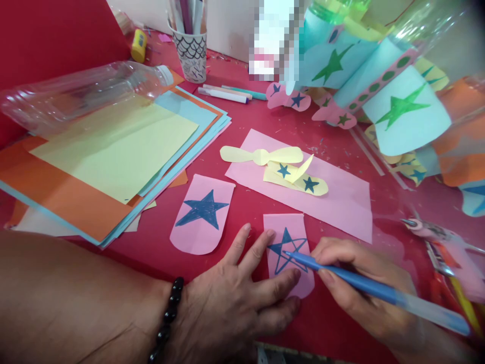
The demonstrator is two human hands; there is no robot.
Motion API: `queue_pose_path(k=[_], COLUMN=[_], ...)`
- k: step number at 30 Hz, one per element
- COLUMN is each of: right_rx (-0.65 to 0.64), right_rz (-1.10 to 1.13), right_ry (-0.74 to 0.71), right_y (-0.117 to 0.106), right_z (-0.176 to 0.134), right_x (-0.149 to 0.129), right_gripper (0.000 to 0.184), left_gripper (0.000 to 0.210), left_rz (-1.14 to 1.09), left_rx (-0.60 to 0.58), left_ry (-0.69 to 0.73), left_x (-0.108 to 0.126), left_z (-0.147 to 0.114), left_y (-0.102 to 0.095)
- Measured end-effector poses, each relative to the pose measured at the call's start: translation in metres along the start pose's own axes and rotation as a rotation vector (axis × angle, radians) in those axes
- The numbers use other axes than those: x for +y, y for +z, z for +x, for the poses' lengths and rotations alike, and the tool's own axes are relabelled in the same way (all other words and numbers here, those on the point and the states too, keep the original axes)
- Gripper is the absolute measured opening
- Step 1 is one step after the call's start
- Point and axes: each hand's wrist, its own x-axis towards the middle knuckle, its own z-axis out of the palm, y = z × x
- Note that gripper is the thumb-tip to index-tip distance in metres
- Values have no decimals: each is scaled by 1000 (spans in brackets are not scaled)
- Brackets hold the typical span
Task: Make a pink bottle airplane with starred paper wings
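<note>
My right hand [364, 288] grips a blue felt-tip pen [352, 280], its tip on a star drawn on a pink paper cut-out [306, 285]. That star is partly coloured in; some of its points are only outlined. My left hand [242, 293] lies with fingers spread, a few of them pressing on the same cut-out. Left of it sits a second pink cut-out [189, 237] with a fully coloured blue star. Behind the hands, a pink sheet [348, 202] carries a yellow paper propeller shape [261, 155] and a yellow strip with two blue stars [295, 178].
A clear plastic bottle [87, 91] rests on stacked coloured paper [125, 151] at left. A patterned cup [190, 55] of brushes and several markers [223, 94] stand or lie at the back. Decorated bottle models [333, 55] fill the back right; a pink glue gun [450, 258] lies at right.
</note>
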Motion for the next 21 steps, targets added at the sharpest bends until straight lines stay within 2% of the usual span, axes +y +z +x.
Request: queue_pose_path(k=[6, 21], right_rx=[97, 29], right_rz=[80, 40], right_ry=[167, 174], right_y=[-6, -17], right_z=[-3, 1], right_x=[4, 8], right_gripper=[5, 5], left_gripper=[63, 70], left_rz=[4, 26], left_rx=[-35, -52], left_ry=[10, 31], left_x=[-2, -8], left_z=[2, 1], left_y=[-5, -6])
